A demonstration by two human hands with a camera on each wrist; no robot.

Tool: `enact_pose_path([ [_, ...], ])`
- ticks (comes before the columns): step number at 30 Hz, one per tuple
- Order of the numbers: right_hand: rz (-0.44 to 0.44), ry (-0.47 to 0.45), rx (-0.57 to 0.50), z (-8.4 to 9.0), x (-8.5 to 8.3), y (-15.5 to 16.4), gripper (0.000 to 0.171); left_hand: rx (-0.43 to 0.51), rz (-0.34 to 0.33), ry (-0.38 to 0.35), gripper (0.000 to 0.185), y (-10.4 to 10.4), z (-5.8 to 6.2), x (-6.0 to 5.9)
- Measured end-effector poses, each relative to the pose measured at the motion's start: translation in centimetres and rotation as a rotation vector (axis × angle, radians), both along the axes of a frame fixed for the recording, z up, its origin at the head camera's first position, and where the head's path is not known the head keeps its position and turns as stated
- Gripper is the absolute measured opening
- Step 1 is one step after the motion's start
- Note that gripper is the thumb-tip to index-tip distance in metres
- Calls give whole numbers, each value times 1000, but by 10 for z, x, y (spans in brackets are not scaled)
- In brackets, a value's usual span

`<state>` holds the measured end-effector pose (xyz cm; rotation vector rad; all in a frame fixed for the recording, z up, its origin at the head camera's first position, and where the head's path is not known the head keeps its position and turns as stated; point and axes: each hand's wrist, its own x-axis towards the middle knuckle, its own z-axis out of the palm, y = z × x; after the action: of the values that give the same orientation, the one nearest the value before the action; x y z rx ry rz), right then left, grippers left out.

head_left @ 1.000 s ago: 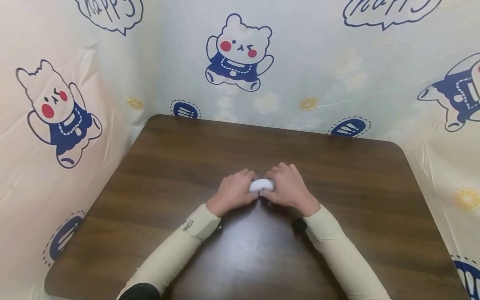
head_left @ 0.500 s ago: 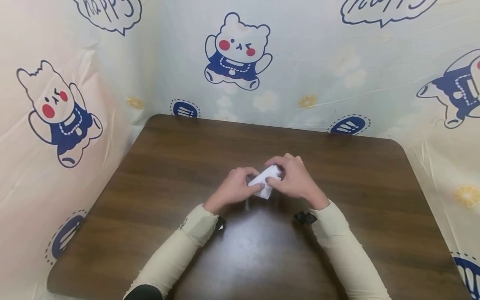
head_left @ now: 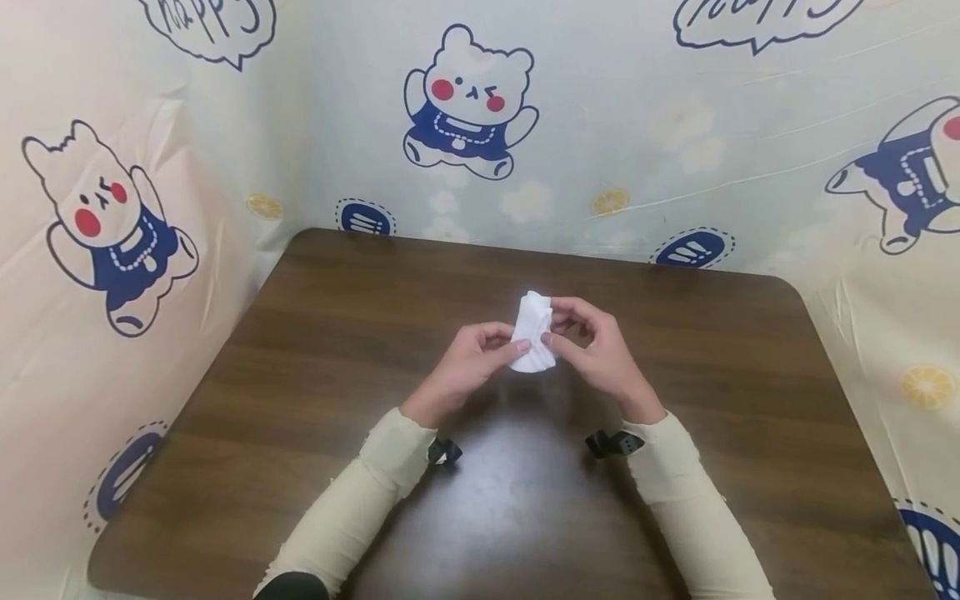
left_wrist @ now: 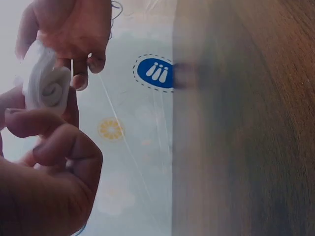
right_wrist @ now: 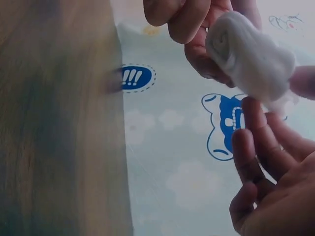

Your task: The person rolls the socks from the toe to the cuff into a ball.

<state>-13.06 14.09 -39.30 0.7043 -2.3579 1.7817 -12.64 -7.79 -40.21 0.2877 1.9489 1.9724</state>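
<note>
Over the middle of the table, a small white cloth (head_left: 534, 321) is held up between both hands. Its end shows a rolled spiral in the left wrist view, where the cloth (left_wrist: 44, 81) looks soft and thick. My left hand (head_left: 463, 362) pinches its lower left side, thumb in front and fingers behind. On the other side my right hand (head_left: 600, 350) holds it with the thumb on the near face and the index finger near the top. In the right wrist view the rolled cloth (right_wrist: 253, 59) lies between thumb and fingertips; the other fingers hang curved below.
The dark brown wooden table (head_left: 360, 300) has rounded corners. Printed sheeting (head_left: 600, 125) with bears and orange slices stands along its back and sides. Black wrist devices, such as the right one (head_left: 615, 443), sit just above the table under the sleeves.
The white cloth has risen and turned from lying crosswise between the hands to standing upright. Both hands have moved slightly away from the body, and their fingers cover less of it.
</note>
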Motion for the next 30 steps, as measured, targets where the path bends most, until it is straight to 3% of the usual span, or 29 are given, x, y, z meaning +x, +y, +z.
enact_pose_path([
  [4, -60, -47, 88, 2, 2, -2, 29, -22, 16, 27, 27, 2, -1, 1],
  [11, -71, -161, 90, -1, 0, -4, 25, -86, -16, 68, 24, 4, -5, 2],
  [16, -96, -152, 94, 0, 2, -7, 22, -109, -3, 102, 25, 4, -2, 4],
  [18, -129, -127, 98, -2, 2, -7, 19, -143, 30, 136, 28, 5, 0, 5],
  [23, -257, 16, 140, -4, 5, -12, 20, -219, 195, 339, 36, 10, 5, 9],
  [27, -313, 148, 193, -2, 8, -17, 22, -279, 302, 522, 27, 15, 8, 8],
  [30, -323, 197, 219, -2, 8, -19, 20, -309, 363, 600, 15, 17, 10, 8],
])
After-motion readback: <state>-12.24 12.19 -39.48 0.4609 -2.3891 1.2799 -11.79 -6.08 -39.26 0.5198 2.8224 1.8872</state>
